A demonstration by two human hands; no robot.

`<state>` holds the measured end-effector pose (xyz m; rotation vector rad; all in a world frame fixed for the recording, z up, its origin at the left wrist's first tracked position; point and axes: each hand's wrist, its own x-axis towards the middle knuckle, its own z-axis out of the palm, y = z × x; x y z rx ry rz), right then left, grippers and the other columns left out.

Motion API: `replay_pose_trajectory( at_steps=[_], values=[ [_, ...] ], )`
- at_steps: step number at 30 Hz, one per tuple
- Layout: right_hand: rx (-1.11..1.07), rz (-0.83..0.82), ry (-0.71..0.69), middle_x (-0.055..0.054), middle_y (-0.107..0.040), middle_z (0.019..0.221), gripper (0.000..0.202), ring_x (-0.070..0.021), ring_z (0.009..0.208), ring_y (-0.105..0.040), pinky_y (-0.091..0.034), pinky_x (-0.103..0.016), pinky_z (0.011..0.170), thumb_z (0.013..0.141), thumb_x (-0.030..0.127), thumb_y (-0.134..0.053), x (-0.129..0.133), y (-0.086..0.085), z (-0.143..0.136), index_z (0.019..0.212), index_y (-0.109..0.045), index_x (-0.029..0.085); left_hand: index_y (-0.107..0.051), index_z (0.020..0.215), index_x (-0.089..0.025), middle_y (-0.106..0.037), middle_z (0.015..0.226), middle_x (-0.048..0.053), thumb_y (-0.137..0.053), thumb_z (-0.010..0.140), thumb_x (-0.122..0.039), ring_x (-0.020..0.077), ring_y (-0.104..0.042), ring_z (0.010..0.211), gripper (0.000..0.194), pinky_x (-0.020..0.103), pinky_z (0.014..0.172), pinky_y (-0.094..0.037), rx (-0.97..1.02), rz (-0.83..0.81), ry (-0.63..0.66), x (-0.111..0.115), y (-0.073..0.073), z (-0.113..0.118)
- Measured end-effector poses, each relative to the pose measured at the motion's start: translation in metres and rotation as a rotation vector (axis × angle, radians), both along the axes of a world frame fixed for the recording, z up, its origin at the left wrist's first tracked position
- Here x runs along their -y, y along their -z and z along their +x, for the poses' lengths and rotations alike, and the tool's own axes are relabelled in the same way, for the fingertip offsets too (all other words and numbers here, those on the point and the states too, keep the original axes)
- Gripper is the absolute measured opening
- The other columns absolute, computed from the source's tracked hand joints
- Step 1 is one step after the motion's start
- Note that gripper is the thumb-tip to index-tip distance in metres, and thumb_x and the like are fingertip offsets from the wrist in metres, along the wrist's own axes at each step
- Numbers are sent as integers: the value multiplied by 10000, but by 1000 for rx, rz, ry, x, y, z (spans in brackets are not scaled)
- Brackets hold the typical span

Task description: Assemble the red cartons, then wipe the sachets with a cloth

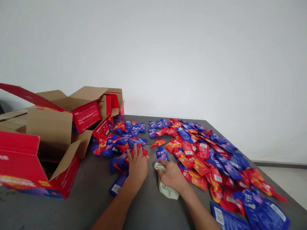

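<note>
My left hand (136, 168) rests with spread fingers on a red pouch (144, 153) at the near edge of the left pile of red and blue pouches (106, 143). A blue pouch (118, 184) lies just beside my left wrist. In my right hand (172, 175) is a crumpled pale cloth (167, 191), pressed against the dark table. Right beyond those fingertips lies a single blue pouch (162, 155); whether the fingers or cloth touch it, I cannot tell.
A large heap of red and blue pouches (200, 151) spreads along the table's right side, reaching its edge. Opened red cartons (67, 175) with raised flaps stand on the left, more cartons (86, 115) behind. A white wall (168, 53) rises past the grey table (90, 198).
</note>
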<state>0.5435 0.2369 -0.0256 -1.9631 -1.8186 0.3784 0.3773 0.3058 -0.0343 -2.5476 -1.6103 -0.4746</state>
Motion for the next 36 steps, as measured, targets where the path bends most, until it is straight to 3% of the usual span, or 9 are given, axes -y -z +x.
replay_pose_trajectory(
  at_steps=[5, 10, 14, 18, 21, 25, 29, 33, 36],
  values=[
    [-242, -6, -54, -46, -742, 1100, 384, -215, 998, -689, -496, -284, 891, 809, 372, -609, 3, -11, 6, 1155, -705, 235, -745, 1041, -187, -533, 1422, 141, -552, 803, -177, 386, -203, 1453, 307, 617, 1162, -77, 32, 15, -12, 3, -2, 5],
    [-310, 30, 98, -54, -754, 1004, 356, -232, 910, -705, -525, -342, 838, 811, 363, -588, -3, -3, 18, 1113, -709, 220, -736, 1001, -181, -662, 1188, 167, -437, 884, -190, 350, -467, 1234, 321, 493, 995, -372, 162, -68, 78, 9, -1, 17],
    [-312, 8, 128, -77, -730, 1113, 438, -268, 1025, -684, -501, -399, 929, 754, 328, -649, -8, 8, 19, 1174, -681, 207, -701, 1115, -177, -694, 1108, 188, -409, 897, -197, 349, -534, 1103, 365, 481, 911, -387, 218, -177, 140, 15, 5, 25],
    [-488, 32, -1, -43, -746, 1041, 372, -231, 944, -698, -541, -346, 867, 768, 315, -655, -7, 9, 12, 1121, -693, 206, -649, 1235, -217, -684, 1187, 151, -421, 849, -132, 321, -526, 1157, 456, 445, 937, -375, 347, -269, 170, 14, 7, 27],
    [-610, 67, -54, -51, -738, 1082, 378, -234, 982, -694, -547, -370, 899, 790, 311, -648, -7, 6, 7, 1149, -672, 195, -626, 1280, -225, -686, 1188, 136, -400, 875, -158, 294, -548, 1177, 469, 414, 970, -378, 446, -338, 117, 8, 6, 24],
    [-796, 121, -77, -114, -649, 1296, 512, -251, 1195, -618, -486, -420, 1031, 773, 266, -690, -6, 4, 2, 1269, -591, 184, -654, 1224, -182, -682, 1199, 147, -382, 938, -309, 277, -571, 1186, 415, 401, 1020, -375, 720, -435, 81, -4, 6, 21],
    [-850, 112, -265, -109, -603, 1365, 581, -236, 1282, -555, -442, -427, 1086, 782, 207, -679, -1, -5, -9, 1343, -527, 202, -685, 1105, -173, -691, 1194, 110, -467, 894, -356, 250, -597, 1153, 354, 357, 1001, -411, 1123, -607, 68, -10, 5, 21],
    [-751, 188, -395, -64, -606, 1363, 598, -219, 1255, -572, -431, -415, 1101, 788, 171, -658, 6, -16, -23, 1364, -517, 241, -684, 1053, -174, -726, 1047, 82, -591, 784, -277, 222, -664, 968, 303, 315, 852, -481, 1459, -739, 167, -7, 6, 24],
    [-702, 209, -391, -51, -667, 1266, 529, -210, 1150, -636, -475, -390, 1053, 798, 189, -658, 7, -18, -24, 1314, -558, 244, -684, 954, -172, -723, 871, 40, -649, 747, -279, 184, -670, 789, 236, 284, 739, -492, 1601, -833, 255, -4, 5, 23]
  ],
)
